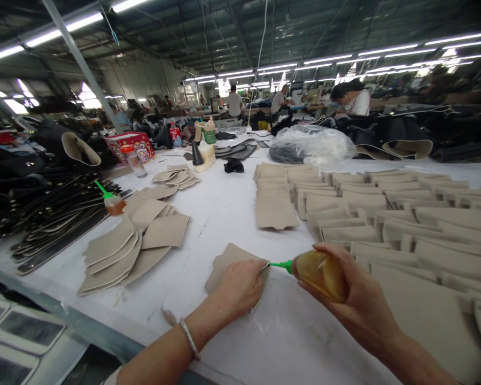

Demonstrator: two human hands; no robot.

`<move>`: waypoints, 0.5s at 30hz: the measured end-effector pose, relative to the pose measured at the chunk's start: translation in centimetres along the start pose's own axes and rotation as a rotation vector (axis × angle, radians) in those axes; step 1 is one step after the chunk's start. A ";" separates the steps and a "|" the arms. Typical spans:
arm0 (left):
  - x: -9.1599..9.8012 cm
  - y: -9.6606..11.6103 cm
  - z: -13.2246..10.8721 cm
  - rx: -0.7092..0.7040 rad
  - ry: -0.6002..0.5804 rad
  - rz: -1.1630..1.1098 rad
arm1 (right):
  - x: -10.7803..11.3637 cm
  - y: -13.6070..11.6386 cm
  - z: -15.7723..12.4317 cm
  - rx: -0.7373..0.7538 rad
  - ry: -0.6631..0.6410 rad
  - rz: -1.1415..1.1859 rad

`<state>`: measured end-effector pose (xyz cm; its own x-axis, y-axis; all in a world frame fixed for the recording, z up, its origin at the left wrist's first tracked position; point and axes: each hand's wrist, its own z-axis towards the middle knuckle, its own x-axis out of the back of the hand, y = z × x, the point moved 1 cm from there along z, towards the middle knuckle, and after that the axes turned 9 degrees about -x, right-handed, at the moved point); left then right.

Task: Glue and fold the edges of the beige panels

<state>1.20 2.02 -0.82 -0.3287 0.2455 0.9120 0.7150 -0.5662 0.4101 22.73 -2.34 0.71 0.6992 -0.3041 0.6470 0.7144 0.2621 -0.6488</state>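
Near the middle of the table, my left hand is closed on a beige leather piece, its fingers at the right edge and partly hiding it. My right hand is wrapped round a squeeze bottle of amber liquid, tilted onto its side. The bottle's green nozzle points left, its tip at the piece's right edge by my left fingertips. I cannot tell whether liquid is coming out. Left of my left hand lies a loose pile of beige pieces. Rows of overlapping beige pieces spread out on the right.
A second green-tipped bottle stands beside the left pile, next to stacked black strips. Further back are a clear cup with an orange lid, a red box and a clear plastic bag. Several people sit beyond the table.
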 end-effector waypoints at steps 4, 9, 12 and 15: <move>-0.2 0.1 0.0 0.004 -0.017 0.058 | 0.1 0.1 -0.1 0.005 -0.015 -0.002; -0.1 0.4 -0.1 0.019 -0.033 0.108 | 0.0 0.5 0.1 -0.050 0.015 0.009; 0.0 0.6 -0.3 0.027 -0.050 0.133 | 0.1 0.5 0.0 -0.069 -0.011 0.025; 0.0 0.8 -0.4 0.026 -0.066 0.150 | 0.3 0.5 0.0 -0.119 -0.031 0.076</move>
<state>1.51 1.31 -0.46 -0.1760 0.2112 0.9615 0.7691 -0.5801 0.2683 23.29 -2.31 0.62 0.7531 -0.2587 0.6050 0.6522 0.1723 -0.7382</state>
